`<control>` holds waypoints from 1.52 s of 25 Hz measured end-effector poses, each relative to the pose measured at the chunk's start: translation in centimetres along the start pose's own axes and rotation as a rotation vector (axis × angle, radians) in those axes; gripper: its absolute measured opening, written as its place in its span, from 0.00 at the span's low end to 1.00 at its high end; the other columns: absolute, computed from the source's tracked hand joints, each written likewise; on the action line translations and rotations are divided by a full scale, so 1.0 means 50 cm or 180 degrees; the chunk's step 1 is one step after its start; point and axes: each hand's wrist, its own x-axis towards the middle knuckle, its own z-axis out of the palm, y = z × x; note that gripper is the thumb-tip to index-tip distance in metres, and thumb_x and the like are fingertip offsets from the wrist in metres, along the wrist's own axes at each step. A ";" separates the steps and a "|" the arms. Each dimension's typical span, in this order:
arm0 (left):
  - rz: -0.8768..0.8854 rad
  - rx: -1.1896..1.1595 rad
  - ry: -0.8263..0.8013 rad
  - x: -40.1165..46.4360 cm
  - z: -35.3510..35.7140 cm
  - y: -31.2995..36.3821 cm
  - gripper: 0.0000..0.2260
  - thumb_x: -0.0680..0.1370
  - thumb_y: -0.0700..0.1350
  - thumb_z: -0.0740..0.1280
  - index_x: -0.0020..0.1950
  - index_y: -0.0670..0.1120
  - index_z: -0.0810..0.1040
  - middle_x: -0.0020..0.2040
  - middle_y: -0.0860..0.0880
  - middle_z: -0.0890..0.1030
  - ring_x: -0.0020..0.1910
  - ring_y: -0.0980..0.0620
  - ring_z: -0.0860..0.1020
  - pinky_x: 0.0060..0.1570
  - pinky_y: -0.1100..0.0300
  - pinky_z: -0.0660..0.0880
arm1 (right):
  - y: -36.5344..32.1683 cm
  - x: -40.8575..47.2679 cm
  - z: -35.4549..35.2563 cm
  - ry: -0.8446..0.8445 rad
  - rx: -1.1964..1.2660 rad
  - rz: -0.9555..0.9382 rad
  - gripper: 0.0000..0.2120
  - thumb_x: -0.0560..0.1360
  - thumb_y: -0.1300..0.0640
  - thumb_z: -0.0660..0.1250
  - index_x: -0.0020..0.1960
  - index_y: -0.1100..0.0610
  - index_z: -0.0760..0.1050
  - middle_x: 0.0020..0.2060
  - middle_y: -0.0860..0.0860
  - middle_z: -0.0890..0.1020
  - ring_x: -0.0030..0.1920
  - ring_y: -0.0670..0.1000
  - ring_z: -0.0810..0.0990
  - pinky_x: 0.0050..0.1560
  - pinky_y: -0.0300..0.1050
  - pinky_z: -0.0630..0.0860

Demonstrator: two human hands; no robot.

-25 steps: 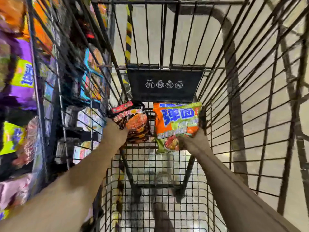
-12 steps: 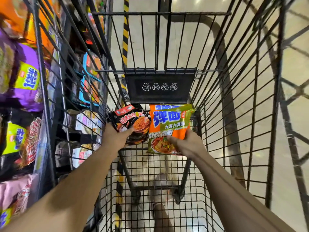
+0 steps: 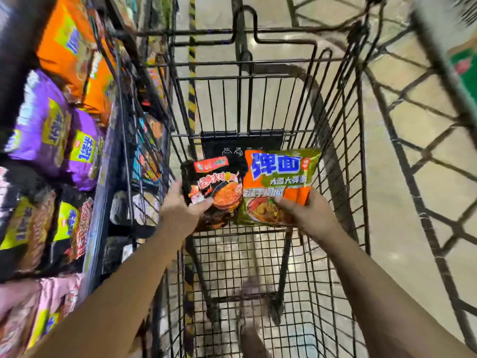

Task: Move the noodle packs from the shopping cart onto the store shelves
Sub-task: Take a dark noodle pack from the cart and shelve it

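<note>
**Two packs in hand, shelves off the cart's left side**

Item 1: black pack point(image 3: 214, 192). It is gripped at its near left edge by the left hand point(image 3: 180, 210), the thumb laid across its face. Its long axis runs from near to far, tilted slightly, and it is held above the cart point(image 3: 343, 151) floor, toward the far end.

Item 2: green pack point(image 3: 277, 186). It is pinched at its near right corner by the right hand point(image 3: 307, 215), fingers underneath and thumb on top. Its long axis also runs from near to far. Its left edge lies just beside the black pack; whether they touch cannot be told.

Location of target: shelves point(image 3: 49, 156), stocked with purple, orange and black packs, stand directly outside the cart's left wall.

Governing relation: the shelves lie to the left of both hands, beyond the wire wall. The left hand is the nearer. Both packs will probably need to be lifted over the left rim before being carried sideways, and the right hand would have to cross the whole width of the cart.

No other packs are seen on the cart floor.
</note>
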 end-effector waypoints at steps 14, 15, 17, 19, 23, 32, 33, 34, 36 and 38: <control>0.1304 -0.0897 -0.0318 -0.359 -0.303 0.378 0.32 0.68 0.46 0.82 0.67 0.52 0.72 0.60 0.51 0.83 0.58 0.55 0.82 0.59 0.59 0.79 | -0.350 -0.472 -0.292 0.0148 0.0225 -0.1191 0.24 0.71 0.43 0.78 0.64 0.46 0.76 0.57 0.47 0.85 0.55 0.49 0.85 0.55 0.54 0.84; 0.1417 -0.0957 -0.0253 -0.397 -0.327 0.406 0.31 0.68 0.44 0.82 0.67 0.53 0.72 0.59 0.51 0.83 0.58 0.55 0.82 0.58 0.60 0.79 | -0.376 -0.516 -0.311 0.0162 0.0208 -0.1301 0.23 0.72 0.44 0.77 0.63 0.46 0.76 0.57 0.47 0.85 0.54 0.48 0.86 0.53 0.52 0.85; 0.1564 -0.1027 -0.0224 -0.456 -0.359 0.452 0.29 0.70 0.41 0.81 0.67 0.52 0.73 0.58 0.49 0.85 0.59 0.51 0.82 0.60 0.53 0.79 | -0.417 -0.581 -0.340 0.0200 0.0194 -0.1458 0.22 0.72 0.44 0.77 0.64 0.45 0.76 0.56 0.46 0.85 0.53 0.47 0.85 0.52 0.48 0.85; 0.1756 -0.1149 -0.0164 -0.527 -0.387 0.500 0.26 0.70 0.36 0.79 0.63 0.52 0.74 0.55 0.47 0.86 0.57 0.47 0.84 0.58 0.50 0.79 | -0.458 -0.652 -0.371 0.0227 0.0225 -0.1612 0.24 0.73 0.44 0.76 0.65 0.46 0.75 0.57 0.45 0.84 0.54 0.46 0.85 0.50 0.45 0.84; 0.2056 -0.1163 0.0066 -0.671 -0.424 0.572 0.26 0.68 0.39 0.81 0.59 0.56 0.76 0.53 0.49 0.86 0.54 0.48 0.85 0.56 0.49 0.80 | -0.502 -0.780 -0.439 0.0276 0.0135 -0.1956 0.23 0.74 0.45 0.75 0.67 0.47 0.74 0.57 0.44 0.82 0.52 0.43 0.82 0.43 0.37 0.79; 0.2210 -0.1232 0.1094 -0.990 -0.431 0.588 0.27 0.67 0.41 0.82 0.58 0.59 0.75 0.53 0.62 0.85 0.55 0.58 0.84 0.56 0.59 0.78 | -0.549 -0.936 -0.551 -0.0336 -0.0240 -0.2647 0.21 0.73 0.43 0.75 0.63 0.44 0.74 0.54 0.42 0.82 0.52 0.44 0.82 0.45 0.41 0.79; 0.2150 -0.1273 0.1216 -1.033 -0.434 0.578 0.27 0.66 0.41 0.82 0.57 0.60 0.75 0.52 0.63 0.85 0.55 0.58 0.84 0.55 0.60 0.78 | -0.549 -0.953 -0.550 -0.0478 -0.0262 -0.2686 0.20 0.73 0.43 0.75 0.62 0.43 0.74 0.54 0.42 0.82 0.51 0.44 0.82 0.44 0.41 0.79; 0.2075 -0.1324 0.1326 -1.075 -0.439 0.567 0.26 0.67 0.40 0.82 0.57 0.59 0.75 0.50 0.65 0.85 0.53 0.61 0.83 0.55 0.63 0.78 | -0.551 -0.970 -0.546 -0.0606 -0.0278 -0.2732 0.19 0.73 0.44 0.75 0.61 0.42 0.74 0.53 0.42 0.82 0.51 0.44 0.82 0.43 0.40 0.79; 0.1933 -0.1318 0.1521 -1.148 -0.452 0.544 0.27 0.69 0.41 0.82 0.62 0.56 0.74 0.53 0.63 0.85 0.55 0.62 0.83 0.59 0.60 0.78 | -0.557 -0.997 -0.531 -0.0813 -0.0345 -0.2804 0.18 0.73 0.44 0.75 0.60 0.44 0.75 0.53 0.44 0.83 0.50 0.46 0.84 0.45 0.44 0.82; 0.1761 -0.1281 0.1715 -1.228 -0.472 0.511 0.30 0.69 0.43 0.82 0.66 0.56 0.74 0.57 0.56 0.85 0.57 0.55 0.83 0.62 0.50 0.78 | -0.561 -1.028 -0.504 -0.1049 -0.0412 -0.2869 0.17 0.73 0.44 0.75 0.59 0.46 0.77 0.53 0.47 0.85 0.51 0.49 0.85 0.51 0.51 0.84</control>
